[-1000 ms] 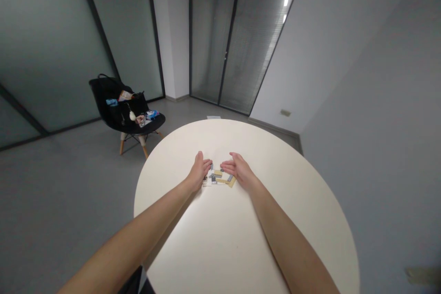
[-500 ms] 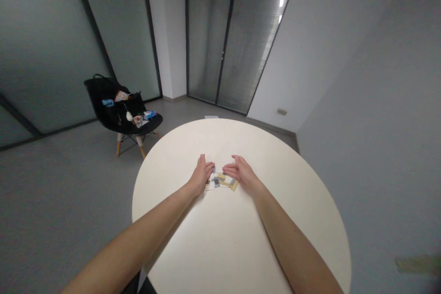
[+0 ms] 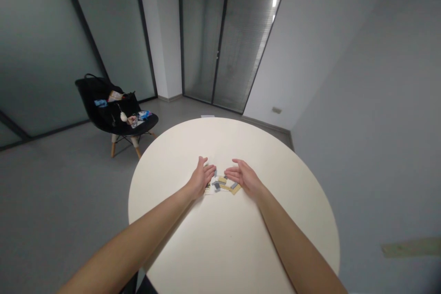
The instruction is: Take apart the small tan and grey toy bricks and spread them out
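Note:
Between my hands lies a small cluster of tan, grey and white building-brick pieces (image 3: 222, 181) on the white round table (image 3: 213, 239). My left hand (image 3: 202, 178) rests at the left side of the cluster, fingers stretched out and thumb raised, holding nothing. Some small dark pieces (image 3: 207, 187) show beside its palm. On the right side, my right hand (image 3: 244, 176) is held open, palm turned inward and fingertips over the far edge of the pieces. A tan piece (image 3: 236, 189) lies just below that hand. The fingers partly hide the cluster's edges.
A black chair (image 3: 96, 115) with a black bag and several small packets stands on the floor beyond the table's left side. A glass door with blinds (image 3: 237, 36) is at the back. A grey-white wall (image 3: 344, 101) rises on the right.
The camera view has shifted slightly. My hands stay at both sides of the pieces, with their fingers a little differently spread; the pieces look much the same.

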The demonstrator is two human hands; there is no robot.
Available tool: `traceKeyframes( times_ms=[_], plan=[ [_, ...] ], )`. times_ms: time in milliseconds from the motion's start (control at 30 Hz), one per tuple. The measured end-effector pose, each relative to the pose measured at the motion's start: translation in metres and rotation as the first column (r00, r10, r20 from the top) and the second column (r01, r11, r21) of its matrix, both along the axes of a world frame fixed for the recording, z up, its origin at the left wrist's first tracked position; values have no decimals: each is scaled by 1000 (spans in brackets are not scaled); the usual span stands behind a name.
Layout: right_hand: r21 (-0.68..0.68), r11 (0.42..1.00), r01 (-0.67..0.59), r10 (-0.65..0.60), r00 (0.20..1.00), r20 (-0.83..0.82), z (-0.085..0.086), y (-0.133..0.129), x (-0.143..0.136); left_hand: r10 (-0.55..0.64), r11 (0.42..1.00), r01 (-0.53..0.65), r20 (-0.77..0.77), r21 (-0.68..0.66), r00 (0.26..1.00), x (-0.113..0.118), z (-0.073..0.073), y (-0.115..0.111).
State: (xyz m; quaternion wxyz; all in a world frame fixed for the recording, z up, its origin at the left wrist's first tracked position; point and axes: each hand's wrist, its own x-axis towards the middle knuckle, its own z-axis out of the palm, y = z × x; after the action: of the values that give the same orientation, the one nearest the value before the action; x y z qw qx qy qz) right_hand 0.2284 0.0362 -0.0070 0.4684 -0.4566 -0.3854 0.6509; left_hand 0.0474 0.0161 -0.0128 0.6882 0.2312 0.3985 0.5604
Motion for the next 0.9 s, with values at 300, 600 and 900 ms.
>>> traceKeyframes(
  times_ms=[300, 600, 900],
  plan=[
    [-51, 999, 10, -10, 1000, 5, 4, -22, 13, -110, 993, 111, 28, -38, 994, 4, 6, -19],
    [-50, 998, 46, -46, 999, 3, 3, -44, 18, -151, 986, 153, 43, -63, 988, 5, 7, -31],
    [-71, 995, 70, -69, 997, 18, 9, -57, 17, -176, 981, 180, 56, -73, 983, 6, 7, -39]
  ],
)
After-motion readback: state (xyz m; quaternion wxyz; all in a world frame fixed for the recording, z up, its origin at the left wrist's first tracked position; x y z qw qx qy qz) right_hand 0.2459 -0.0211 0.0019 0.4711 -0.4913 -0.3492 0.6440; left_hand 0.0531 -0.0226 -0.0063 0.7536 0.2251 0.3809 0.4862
